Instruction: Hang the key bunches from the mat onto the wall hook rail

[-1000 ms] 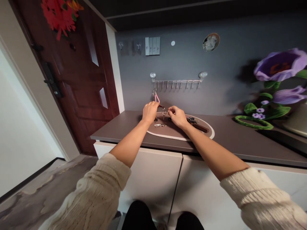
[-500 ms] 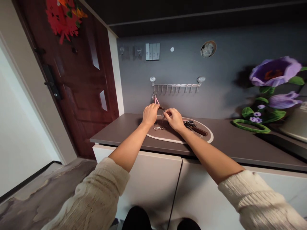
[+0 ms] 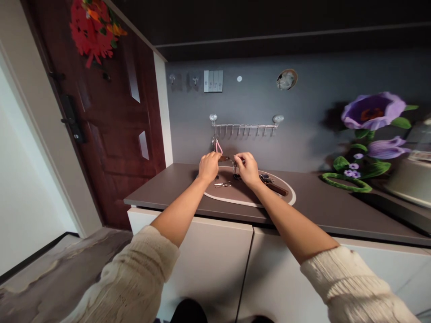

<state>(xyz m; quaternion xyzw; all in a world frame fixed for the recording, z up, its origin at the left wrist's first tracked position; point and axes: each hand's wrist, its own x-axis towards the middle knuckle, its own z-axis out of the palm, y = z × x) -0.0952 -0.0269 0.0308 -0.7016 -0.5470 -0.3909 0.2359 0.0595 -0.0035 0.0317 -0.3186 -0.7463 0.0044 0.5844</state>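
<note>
Left hand (image 3: 208, 167) and right hand (image 3: 248, 168) face each other over the desk (image 3: 313, 204), near but apart, with a bunch of keys between them. The left is clamped on one end of a brown strap (image 3: 224, 158); the right pinches with thumb and forefinger at the metal ring (image 3: 232, 157) on the strap's other end. The strap's long axis runs crosswise, nearly level, its free end pointing from the left hand toward the right. Below the ring, the keys (image 3: 235, 167) hang with their long axis close to upright, tips down, just beside the right fingertips; how many there are is too small to tell.

A second ago the right fingertips stood a little off from the keys — now they touch the ring, and more of the strap shows, lying flatter. The view has also tipped up, so everything sits lower in it.

Under the hands is an oval mat (image 3: 235, 196) with a pale rim. On it, small silver keys (image 3: 222, 184) lie roughly crosswise, near the left hand, while dark key fobs (image 3: 265, 178) and a brown holder (image 3: 278, 189) lie beyond the right wrist, the holder slanting down to the right. Behind, a hook rail (image 3: 249, 126) is fixed to the wall — a pink strap (image 3: 218, 147) hangs at its left end, as it did before. Farther right stands a purple flower (image 3: 373, 110).
</note>
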